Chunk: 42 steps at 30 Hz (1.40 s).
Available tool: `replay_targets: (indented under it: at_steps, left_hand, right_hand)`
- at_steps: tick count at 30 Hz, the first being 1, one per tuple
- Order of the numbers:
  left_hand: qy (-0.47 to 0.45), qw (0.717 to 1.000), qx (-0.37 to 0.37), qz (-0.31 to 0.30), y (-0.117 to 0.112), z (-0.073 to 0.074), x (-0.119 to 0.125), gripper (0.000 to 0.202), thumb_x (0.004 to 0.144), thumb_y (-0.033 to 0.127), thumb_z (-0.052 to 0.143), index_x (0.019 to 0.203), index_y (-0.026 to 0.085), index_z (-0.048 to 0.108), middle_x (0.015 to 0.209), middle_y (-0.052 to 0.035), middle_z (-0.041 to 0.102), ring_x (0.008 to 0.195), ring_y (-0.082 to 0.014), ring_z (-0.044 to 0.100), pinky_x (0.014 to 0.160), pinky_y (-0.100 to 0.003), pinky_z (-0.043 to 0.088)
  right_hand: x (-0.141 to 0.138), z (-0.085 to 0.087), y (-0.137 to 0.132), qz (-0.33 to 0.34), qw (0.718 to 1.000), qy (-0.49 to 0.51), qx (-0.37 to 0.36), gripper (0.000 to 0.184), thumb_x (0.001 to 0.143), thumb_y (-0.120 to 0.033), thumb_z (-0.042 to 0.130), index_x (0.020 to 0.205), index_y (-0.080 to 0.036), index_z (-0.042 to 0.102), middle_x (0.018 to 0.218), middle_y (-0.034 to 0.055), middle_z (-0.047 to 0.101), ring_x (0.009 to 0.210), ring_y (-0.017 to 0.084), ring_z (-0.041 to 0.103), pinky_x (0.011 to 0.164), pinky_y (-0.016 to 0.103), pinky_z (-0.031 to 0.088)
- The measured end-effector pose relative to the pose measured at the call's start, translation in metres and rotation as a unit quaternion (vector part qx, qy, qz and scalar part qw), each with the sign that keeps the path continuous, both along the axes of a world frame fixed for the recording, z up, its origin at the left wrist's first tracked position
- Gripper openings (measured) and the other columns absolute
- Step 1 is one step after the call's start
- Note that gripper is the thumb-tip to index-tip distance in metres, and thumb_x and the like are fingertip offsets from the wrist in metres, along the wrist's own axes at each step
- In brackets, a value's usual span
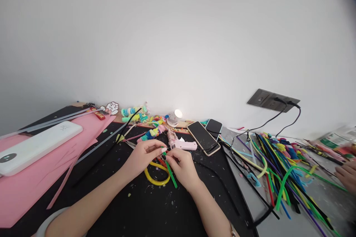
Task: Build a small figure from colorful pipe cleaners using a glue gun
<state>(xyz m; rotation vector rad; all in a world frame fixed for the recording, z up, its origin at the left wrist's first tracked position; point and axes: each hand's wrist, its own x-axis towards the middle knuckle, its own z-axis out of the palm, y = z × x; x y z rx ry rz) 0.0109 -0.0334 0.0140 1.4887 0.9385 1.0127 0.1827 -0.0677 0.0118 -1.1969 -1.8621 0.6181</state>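
Thumb and fingers of my left hand (147,153) pinch the upper end of a short green pipe cleaner (171,176). Close beside it, my right hand (182,164) has its fingertips closed on the same pipe cleaner, whose lower end slants down toward me. A yellow pipe cleaner loop (156,182) hangs or lies just under the fingers; I cannot tell which. Something small and dark sits between the fingertips, partly hidden. Right behind my hands lies a pink hot glue gun (185,144), with a multicoloured pipe cleaner bundle (152,132) left of it.
Two phones (204,137) lie behind on the right. Many loose pipe cleaners (283,177) cover the grey board, where another person's hand (347,176) shows. Left are pink sheets (41,189) and a white power bank (41,147). Cables run from a wall socket (267,99).
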Motion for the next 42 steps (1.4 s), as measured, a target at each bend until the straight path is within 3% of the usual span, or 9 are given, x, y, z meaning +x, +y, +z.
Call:
replay_targets:
  at_steps: [11,18,24,30,37,40,42]
  left_hand:
    - [0.010,1.000,-0.013,-0.014,0.006,-0.004,-0.004,0.024,0.075,0.035,0.069,0.092,0.018,0.067,0.076,-0.0020,0.071,0.070,-0.0194,0.069,0.074,-0.034,0.057]
    - [-0.003,0.989,-0.100,-0.107,0.003,-0.003,-0.002,0.029,0.070,0.032,0.076,0.092,0.020,0.062,0.064,0.0052,0.063,0.060,-0.0154,0.066,0.065,-0.030,0.055]
    - [0.005,0.986,-0.137,-0.096,0.000,0.001,-0.001,0.028,0.071,0.039,0.075,0.085,0.018,0.064,0.062,0.0014,0.068,0.061,-0.0170,0.068,0.066,-0.030,0.057]
    - [0.012,0.987,-0.127,-0.101,0.001,-0.001,-0.002,0.028,0.076,0.044,0.070,0.082,0.017,0.070,0.073,-0.0046,0.075,0.064,-0.0172,0.070,0.065,-0.028,0.057]
    - [0.038,0.989,-0.078,-0.124,0.000,0.000,-0.002,0.026,0.082,0.041,0.064,0.074,0.017,0.069,0.071,-0.0032,0.073,0.062,-0.0160,0.068,0.066,-0.027,0.056]
    - [0.037,0.993,-0.054,-0.098,0.001,0.002,-0.003,0.026,0.082,0.042,0.064,0.072,0.018,0.068,0.069,-0.0029,0.071,0.062,-0.0162,0.066,0.066,-0.028,0.055]
    - [0.032,0.996,-0.041,-0.070,0.002,0.004,-0.005,0.027,0.082,0.043,0.064,0.073,0.018,0.068,0.069,-0.0032,0.071,0.063,-0.0167,0.066,0.067,-0.029,0.055]
  right_hand:
    - [0.006,0.000,0.003,-0.031,1.000,-0.006,0.002,0.023,0.089,-0.022,0.050,0.066,-0.019,0.052,0.062,-0.0019,0.054,0.059,0.013,0.048,0.057,0.024,0.034]
    - [0.009,0.001,0.004,-0.082,0.996,0.022,-0.001,0.025,0.090,-0.025,0.047,0.065,-0.020,0.050,0.061,-0.0012,0.051,0.058,0.014,0.046,0.056,0.025,0.033]
    - [0.010,0.000,0.004,-0.091,0.995,0.034,0.018,0.028,0.090,-0.027,0.047,0.063,-0.021,0.047,0.059,-0.0020,0.047,0.056,0.014,0.042,0.054,0.026,0.030]
    - [0.013,0.001,0.004,-0.116,0.992,0.039,0.023,0.028,0.091,-0.027,0.048,0.064,-0.020,0.050,0.062,-0.0008,0.051,0.059,0.014,0.044,0.057,0.026,0.031]
    - [0.014,0.002,0.004,-0.123,0.990,0.061,0.011,0.039,0.094,-0.035,0.045,0.058,-0.020,0.050,0.054,-0.0019,0.046,0.054,0.014,0.041,0.055,0.027,0.031]
    - [0.020,-0.001,0.006,-0.155,0.980,0.122,-0.014,0.044,0.095,-0.041,0.043,0.058,-0.019,0.056,0.052,-0.0010,0.049,0.051,0.014,0.042,0.053,0.027,0.031]
    - [0.024,-0.002,0.007,-0.178,0.971,0.158,-0.030,0.049,0.095,-0.043,0.041,0.053,-0.020,0.052,0.050,-0.0008,0.048,0.049,0.013,0.041,0.052,0.027,0.031]
